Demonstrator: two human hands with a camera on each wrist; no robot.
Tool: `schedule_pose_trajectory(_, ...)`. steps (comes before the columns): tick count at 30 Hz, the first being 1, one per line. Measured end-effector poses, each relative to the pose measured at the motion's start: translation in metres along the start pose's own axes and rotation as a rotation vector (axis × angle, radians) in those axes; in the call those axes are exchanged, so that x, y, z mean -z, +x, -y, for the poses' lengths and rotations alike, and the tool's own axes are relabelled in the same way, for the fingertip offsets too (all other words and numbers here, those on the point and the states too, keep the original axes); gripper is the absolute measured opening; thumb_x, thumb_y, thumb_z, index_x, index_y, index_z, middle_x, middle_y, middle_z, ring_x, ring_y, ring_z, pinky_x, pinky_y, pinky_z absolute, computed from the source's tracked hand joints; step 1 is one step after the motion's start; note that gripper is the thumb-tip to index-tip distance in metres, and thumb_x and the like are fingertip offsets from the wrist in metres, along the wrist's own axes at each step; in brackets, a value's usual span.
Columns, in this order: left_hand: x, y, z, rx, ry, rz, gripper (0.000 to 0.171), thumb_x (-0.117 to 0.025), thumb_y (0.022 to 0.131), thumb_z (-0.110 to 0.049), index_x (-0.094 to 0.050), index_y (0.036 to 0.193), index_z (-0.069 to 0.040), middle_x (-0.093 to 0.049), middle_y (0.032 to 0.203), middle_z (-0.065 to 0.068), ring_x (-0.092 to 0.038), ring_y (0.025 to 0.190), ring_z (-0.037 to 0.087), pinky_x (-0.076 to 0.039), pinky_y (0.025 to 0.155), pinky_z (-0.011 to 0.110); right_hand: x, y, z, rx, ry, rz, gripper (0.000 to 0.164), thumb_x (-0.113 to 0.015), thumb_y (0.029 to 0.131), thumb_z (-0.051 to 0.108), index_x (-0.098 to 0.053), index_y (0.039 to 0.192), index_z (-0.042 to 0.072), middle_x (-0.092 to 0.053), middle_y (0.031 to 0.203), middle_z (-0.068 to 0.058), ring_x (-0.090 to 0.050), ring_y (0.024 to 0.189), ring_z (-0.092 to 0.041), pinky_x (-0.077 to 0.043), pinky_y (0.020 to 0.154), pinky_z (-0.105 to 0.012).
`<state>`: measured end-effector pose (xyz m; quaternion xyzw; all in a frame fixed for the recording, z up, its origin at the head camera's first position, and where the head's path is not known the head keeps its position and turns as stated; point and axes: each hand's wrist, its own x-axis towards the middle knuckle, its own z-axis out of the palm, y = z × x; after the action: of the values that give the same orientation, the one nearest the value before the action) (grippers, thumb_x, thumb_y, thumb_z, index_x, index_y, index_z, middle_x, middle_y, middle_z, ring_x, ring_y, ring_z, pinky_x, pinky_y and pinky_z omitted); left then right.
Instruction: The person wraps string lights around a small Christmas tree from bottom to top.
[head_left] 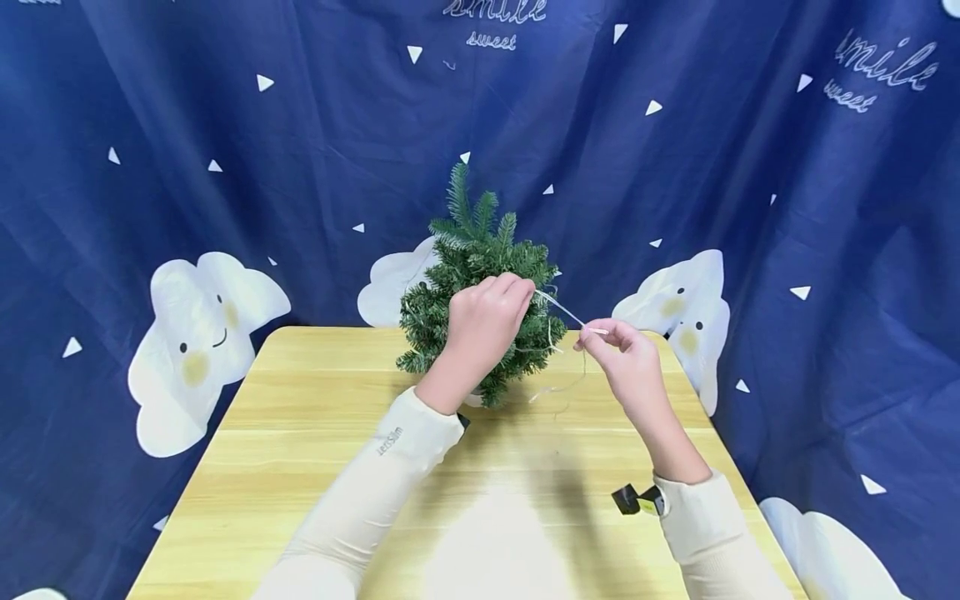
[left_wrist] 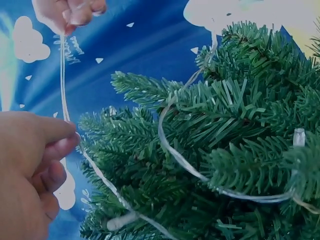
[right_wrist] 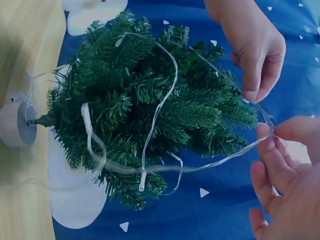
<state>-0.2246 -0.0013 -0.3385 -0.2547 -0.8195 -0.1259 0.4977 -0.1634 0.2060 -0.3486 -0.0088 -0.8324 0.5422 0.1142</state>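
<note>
A small artificial Christmas tree stands on the table, with a clear string of fairy lights looped across its branches. My left hand is in front of the tree and pinches the wire between thumb and forefinger. To its right, my right hand pinches another part of the same string, and the wire runs taut between both hands. Small clear bulbs show among the needles in the left wrist view. A loose length of the string hangs below my right hand.
The tree's round pale base sits on the light wooden table. Behind the table hangs a dark blue curtain printed with white clouds and triangles. A small black device is at the right cuff.
</note>
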Motion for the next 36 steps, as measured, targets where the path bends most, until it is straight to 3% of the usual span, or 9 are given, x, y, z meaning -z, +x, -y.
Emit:
schedule_pose_trajectory(2, -0.002, 0.0, -0.002, 0.01, 0.018, 0.025, 0.014, -0.065, 0.099, -0.025, -0.079, 0.097, -0.022, -0.075, 0.094, -0.01, -0.068, 0.071, 0.008, -0.047, 0.048, 0.023, 0.0, 0.003, 0.001, -0.011, 0.041, -0.018, 0.033, -0.07, 0.094, 0.042, -0.071, 0.105, 0.011, -0.075, 0.085, 0.007, -0.053, 0.075, -0.01, -0.038, 0.063, -0.029)
schedule_pose_trajectory(6, -0.003, -0.002, -0.006, 0.029, 0.019, 0.083, 0.012, -0.07, 0.096, -0.027, -0.078, 0.103, -0.022, -0.075, 0.099, -0.009, -0.069, 0.075, 0.01, -0.048, 0.049, 0.025, -0.003, 0.009, 0.001, -0.004, 0.118, -0.074, 0.032, -0.072, 0.093, 0.04, -0.072, 0.106, 0.01, -0.074, 0.08, 0.007, -0.051, 0.069, -0.009, -0.034, 0.059, -0.03)
schedule_pose_trajectory(10, -0.002, -0.003, -0.012, 0.048, -0.005, 0.097, 0.016, -0.072, 0.094, -0.029, -0.077, 0.108, -0.021, -0.075, 0.103, -0.008, -0.07, 0.078, 0.01, -0.05, 0.051, 0.024, -0.009, 0.016, 0.0, 0.015, 0.196, -0.152, 0.024, -0.074, 0.092, 0.031, -0.074, 0.102, 0.01, -0.074, 0.075, 0.005, -0.053, 0.066, -0.007, -0.033, 0.057, -0.026)
schedule_pose_trajectory(13, -0.003, -0.001, -0.019, 0.044, -0.01, 0.094, 0.018, -0.07, 0.096, -0.03, -0.077, 0.111, -0.022, -0.074, 0.107, -0.009, -0.07, 0.079, 0.009, -0.05, 0.052, 0.023, -0.011, 0.02, 0.0, 0.029, 0.241, -0.203, 0.017, -0.075, 0.092, 0.025, -0.074, 0.099, 0.009, -0.073, 0.073, 0.005, -0.059, 0.063, -0.007, -0.038, 0.056, -0.022)
schedule_pose_trajectory(16, -0.006, 0.004, -0.029, 0.017, 0.0, 0.099, 0.019, -0.068, 0.097, -0.031, -0.076, 0.112, -0.024, -0.072, 0.109, -0.009, -0.07, 0.081, 0.008, -0.05, 0.052, 0.022, -0.012, 0.023, -0.002, 0.042, 0.277, -0.227, 0.017, -0.074, 0.092, 0.022, -0.074, 0.098, 0.006, -0.073, 0.072, 0.004, -0.07, 0.074, -0.01, -0.048, 0.068, -0.019)
schedule_pose_trajectory(22, -0.016, 0.014, -0.046, -0.06, 0.067, 0.159, 0.014, -0.068, 0.096, -0.029, -0.076, 0.107, -0.029, -0.071, 0.103, -0.01, -0.068, 0.076, 0.01, -0.045, 0.046, 0.023, -0.014, 0.022, -0.004, 0.059, 0.248, -0.181, 0.026, -0.074, 0.093, 0.025, -0.072, 0.103, 0.001, -0.071, 0.072, 0.007, -0.07, 0.077, -0.011, -0.048, 0.07, -0.021)
schedule_pose_trajectory(28, -0.022, 0.02, -0.048, -0.073, 0.107, 0.222, 0.008, -0.068, 0.092, -0.029, -0.076, 0.094, -0.032, -0.069, 0.091, -0.01, -0.064, 0.067, 0.011, -0.042, 0.043, 0.027, -0.013, 0.021, -0.001, 0.082, 0.216, -0.127, 0.029, -0.074, 0.093, 0.028, -0.071, 0.105, 0.001, -0.071, 0.075, 0.011, -0.07, 0.08, -0.011, -0.05, 0.076, -0.023)
schedule_pose_trajectory(36, -0.023, 0.033, -0.044, -0.084, 0.076, 0.188, 0.013, -0.067, 0.094, -0.017, -0.076, 0.095, -0.026, -0.07, 0.089, -0.008, -0.064, 0.065, 0.01, -0.043, 0.044, 0.026, -0.007, 0.019, -0.002, 0.065, 0.174, -0.1, 0.032, -0.073, 0.094, 0.026, -0.071, 0.112, 0.0, -0.07, 0.077, 0.012, -0.067, 0.084, -0.01, -0.045, 0.074, -0.021)
